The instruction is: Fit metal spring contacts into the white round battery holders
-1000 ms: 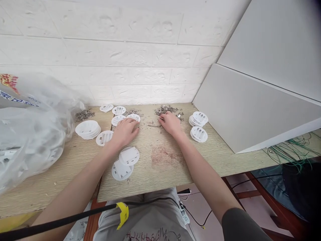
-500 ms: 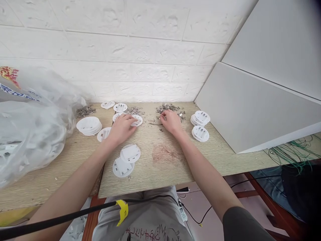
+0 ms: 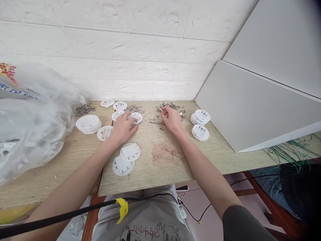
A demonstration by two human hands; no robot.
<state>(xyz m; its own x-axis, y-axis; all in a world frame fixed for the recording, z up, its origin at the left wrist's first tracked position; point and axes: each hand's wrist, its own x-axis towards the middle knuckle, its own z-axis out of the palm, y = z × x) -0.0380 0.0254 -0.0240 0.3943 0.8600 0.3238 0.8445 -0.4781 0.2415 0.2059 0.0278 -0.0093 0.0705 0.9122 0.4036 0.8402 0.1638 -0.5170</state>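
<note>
My left hand (image 3: 122, 130) rests at the edge of a round white plastic plate (image 3: 137, 117) with slots and small metal bits, its fingers and thumb around the near-left rim. Another slotted white plate (image 3: 117, 115) lies beside those fingers. Behind them spreads a pile of small metal pieces (image 3: 134, 108). My right hand (image 3: 172, 119) is closed in a pinch over a second heap of small metal clips (image 3: 167, 106); what its fingertips hold is too small to make out. A thin dark tool (image 3: 156, 123) lies just left of that hand.
Two overlapping white plates (image 3: 130, 152) lie near the front edge. Stacks of plates stand at the right (image 3: 200, 132) and left (image 3: 89, 124). A clear plastic bag (image 3: 37, 134) fills the left side. Grey panels (image 3: 255, 110) lean at the right, beside green wires (image 3: 291, 150).
My right fingertips have lifted slightly above the metal clips. My left hand stays at the plate, its thumb shifted a little. The view has tilted slightly.
</note>
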